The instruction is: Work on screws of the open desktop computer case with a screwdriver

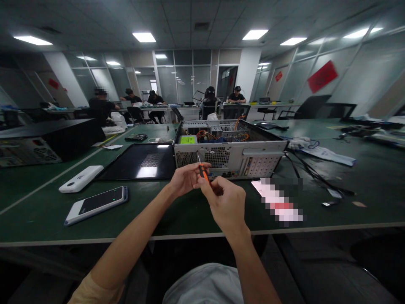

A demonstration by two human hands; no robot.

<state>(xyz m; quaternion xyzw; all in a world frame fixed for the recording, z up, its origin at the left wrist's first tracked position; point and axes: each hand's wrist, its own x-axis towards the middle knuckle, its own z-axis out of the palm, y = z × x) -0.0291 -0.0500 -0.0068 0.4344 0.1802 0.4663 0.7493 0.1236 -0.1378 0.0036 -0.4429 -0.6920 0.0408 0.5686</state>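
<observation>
An open computer case (230,154) lies on its side on the green table, its rear panel facing me and cables showing inside. In front of that panel, my right hand (226,202) is closed round the handle of an orange and black screwdriver (204,172), whose thin shaft points up toward the case. My left hand (188,179) is beside the screwdriver, its fingers stretched behind and around the handle; whether they grip it is hard to tell. A black side panel (136,162) lies flat to the left of the case.
At the left are a white power bank (80,179), a white device with a dark screen (96,205) and another black case (57,139). Black cables (316,179), a partly blurred pink item (278,200) and white gloves (329,155) lie right. Several people sit farther back.
</observation>
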